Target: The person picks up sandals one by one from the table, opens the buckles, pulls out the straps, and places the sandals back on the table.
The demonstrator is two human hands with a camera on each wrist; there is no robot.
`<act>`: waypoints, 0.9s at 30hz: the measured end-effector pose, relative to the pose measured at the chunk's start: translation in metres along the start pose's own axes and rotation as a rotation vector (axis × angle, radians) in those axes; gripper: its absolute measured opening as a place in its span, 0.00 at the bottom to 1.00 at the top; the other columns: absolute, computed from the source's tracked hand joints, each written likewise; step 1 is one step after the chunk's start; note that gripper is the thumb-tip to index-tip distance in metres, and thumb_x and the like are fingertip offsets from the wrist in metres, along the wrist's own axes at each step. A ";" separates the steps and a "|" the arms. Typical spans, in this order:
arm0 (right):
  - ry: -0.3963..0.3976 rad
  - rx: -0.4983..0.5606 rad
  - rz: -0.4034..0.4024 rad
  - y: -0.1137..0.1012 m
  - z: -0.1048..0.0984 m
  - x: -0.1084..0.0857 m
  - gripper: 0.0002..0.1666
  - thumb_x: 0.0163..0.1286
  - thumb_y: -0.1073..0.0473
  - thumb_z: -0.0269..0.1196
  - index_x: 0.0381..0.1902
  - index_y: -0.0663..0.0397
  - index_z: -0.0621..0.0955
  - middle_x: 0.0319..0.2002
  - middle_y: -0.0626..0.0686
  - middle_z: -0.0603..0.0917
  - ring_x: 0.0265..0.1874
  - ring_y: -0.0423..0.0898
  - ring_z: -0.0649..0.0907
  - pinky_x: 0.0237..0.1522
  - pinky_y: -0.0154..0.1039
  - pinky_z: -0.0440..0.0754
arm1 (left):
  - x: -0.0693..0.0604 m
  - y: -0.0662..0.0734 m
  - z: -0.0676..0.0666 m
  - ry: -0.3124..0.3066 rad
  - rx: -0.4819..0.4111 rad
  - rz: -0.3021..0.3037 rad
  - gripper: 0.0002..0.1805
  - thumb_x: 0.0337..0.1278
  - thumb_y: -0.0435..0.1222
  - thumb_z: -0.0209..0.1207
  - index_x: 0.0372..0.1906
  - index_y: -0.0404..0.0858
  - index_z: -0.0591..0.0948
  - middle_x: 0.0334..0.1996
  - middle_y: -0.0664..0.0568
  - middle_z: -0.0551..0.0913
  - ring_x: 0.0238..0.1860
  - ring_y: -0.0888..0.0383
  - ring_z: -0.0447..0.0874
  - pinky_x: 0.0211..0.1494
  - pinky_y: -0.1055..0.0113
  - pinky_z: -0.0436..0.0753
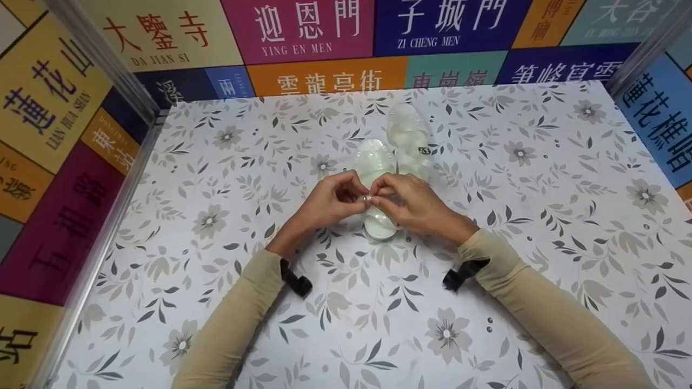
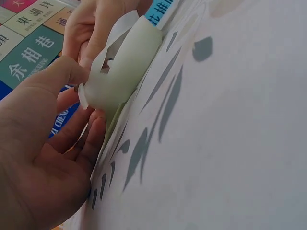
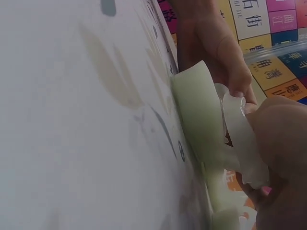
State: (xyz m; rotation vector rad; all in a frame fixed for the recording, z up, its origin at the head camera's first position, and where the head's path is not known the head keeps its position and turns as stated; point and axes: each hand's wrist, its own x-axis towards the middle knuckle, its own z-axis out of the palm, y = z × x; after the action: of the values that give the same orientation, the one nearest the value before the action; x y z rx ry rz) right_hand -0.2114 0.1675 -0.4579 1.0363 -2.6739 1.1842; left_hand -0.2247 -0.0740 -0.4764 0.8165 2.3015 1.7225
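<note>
A pale green, glossy sandal [image 1: 380, 228] lies on the table with its toe pointing away, and both hands meet over its strap. My left hand [image 1: 328, 201] comes from the left and pinches one part of the strap between thumb and forefinger. From the right, my right hand [image 1: 420, 208] pinches the strap close to the left fingertips. In the right wrist view the whitish strap [image 3: 242, 139] stands up in a curve above the heel [image 3: 196, 115]. A small shiny spot shows between the fingertips; its details are hidden. The matching sandal [image 1: 409, 124] lies beyond, slightly right.
White paper with grey leaves and flowers covers the table [image 1: 216, 302]. Colourful panels with printed characters [image 1: 308, 32] stand along the back and both sides. A dark label [image 1: 424, 151] is on the farther sandal.
</note>
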 end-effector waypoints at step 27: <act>-0.125 0.248 0.088 0.010 -0.007 0.000 0.06 0.77 0.52 0.71 0.44 0.47 0.86 0.51 0.46 0.87 0.58 0.46 0.78 0.67 0.47 0.72 | -0.001 -0.003 -0.001 -0.069 0.047 0.030 0.13 0.63 0.28 0.70 0.49 0.45 0.87 0.41 0.54 0.88 0.35 0.59 0.82 0.38 0.69 0.80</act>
State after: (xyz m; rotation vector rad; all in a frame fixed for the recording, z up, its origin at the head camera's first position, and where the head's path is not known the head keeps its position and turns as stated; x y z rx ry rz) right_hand -0.2187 0.1772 -0.4599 1.0658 -2.7431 1.5509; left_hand -0.2251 -0.0762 -0.4787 0.9088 2.3034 1.6313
